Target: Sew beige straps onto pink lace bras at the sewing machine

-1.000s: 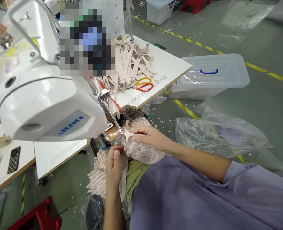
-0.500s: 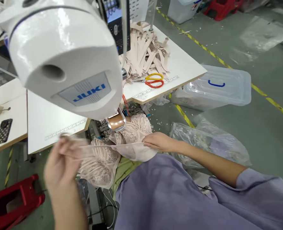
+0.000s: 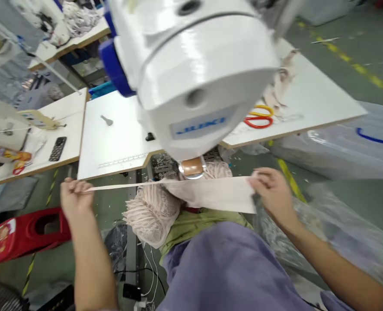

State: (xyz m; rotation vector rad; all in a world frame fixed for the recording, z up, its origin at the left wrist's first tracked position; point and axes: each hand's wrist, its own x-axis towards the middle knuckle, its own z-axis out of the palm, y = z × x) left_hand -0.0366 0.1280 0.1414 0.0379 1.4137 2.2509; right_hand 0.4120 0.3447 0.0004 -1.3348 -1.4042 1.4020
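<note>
A pale pink bra with lace cups (image 3: 155, 211) hangs over the lap below the sewing machine. Its pale fabric band (image 3: 224, 194) is pulled out straight across my body, narrow at the left and broad at the right. My left hand (image 3: 77, 194) is closed around the narrow end. At the broad end, my right hand (image 3: 272, 192) pinches the upper corner between thumb and fingers. The white sewing machine head (image 3: 204, 95) looms just beyond the band and hides part of the table. Under it, a round metal part with a copper-coloured face (image 3: 192, 167) sits close above the fabric.
Scissors with yellow and red handles (image 3: 259, 117) lie on the white table (image 3: 321, 90), near pale fabric strips (image 3: 280, 86). A phone (image 3: 57, 149) rests on the left table. Red stool (image 3: 26, 235) at lower left; lidded plastic box (image 3: 347, 138) and plastic bags at right.
My hands have moved farther apart, and the band is now stretched wide between them. The view has shifted left, showing more of the left tables. Both hands still grip the band.
</note>
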